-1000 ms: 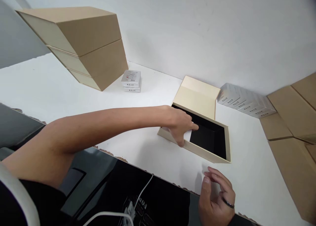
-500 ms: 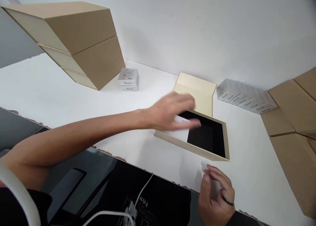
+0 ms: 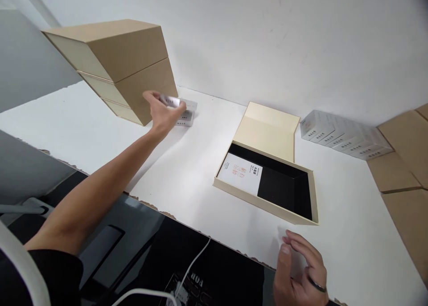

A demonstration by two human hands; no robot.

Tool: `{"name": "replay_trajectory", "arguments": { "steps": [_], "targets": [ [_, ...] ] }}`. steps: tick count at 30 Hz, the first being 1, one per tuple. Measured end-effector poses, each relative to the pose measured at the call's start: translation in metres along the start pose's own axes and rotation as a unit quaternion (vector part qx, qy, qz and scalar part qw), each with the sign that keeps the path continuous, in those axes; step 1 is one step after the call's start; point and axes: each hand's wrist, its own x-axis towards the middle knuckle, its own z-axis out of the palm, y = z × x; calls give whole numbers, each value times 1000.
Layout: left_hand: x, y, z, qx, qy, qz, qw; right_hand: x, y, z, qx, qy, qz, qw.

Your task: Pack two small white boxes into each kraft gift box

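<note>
Gripping blurred box [image 3: 171, 101] at ten o'clock with left hand [image 3: 163, 113]; holding right hand [image 3: 301, 277] open (cropped, five o'clock) over white table [image 3: 200, 141].

Stack of large boxes [image 3: 133, 70] sat far left at the back of the table [image 3: 187, 163]; two small boxes lay just right of it, one on the other; left hand [image 3: 162, 113] gripped the top small box [image 3: 170, 101], seemingly tilted off the lower small box [image 3: 187, 116]; open box [image 3: 264, 203] lay centre-right, its lid [image 3: 267, 130] folded back behind it toward the wall; flat pack [image 3: 240, 174] lay in its left half; row of small packs [image 3: 344, 137] sat behind and right of it; flat cartons [image 3: 401, 163] far right; right hand [image 3: 301, 277] hovered at the near table edge, before the open box
</note>
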Motion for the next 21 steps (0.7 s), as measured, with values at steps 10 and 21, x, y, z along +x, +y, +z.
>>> {"name": "replay_trajectory", "arguments": {
  "steps": [10, 21],
  "targets": [
    [-38, 194, 20, -77, -319, 303, 895, 5, -4, 1, -9, 5, -7, 1000],
    [-46, 193, 5, 200, -464, 196, 841, -1, 3, -4, -39, -35, -31, 998]
  ]
}}
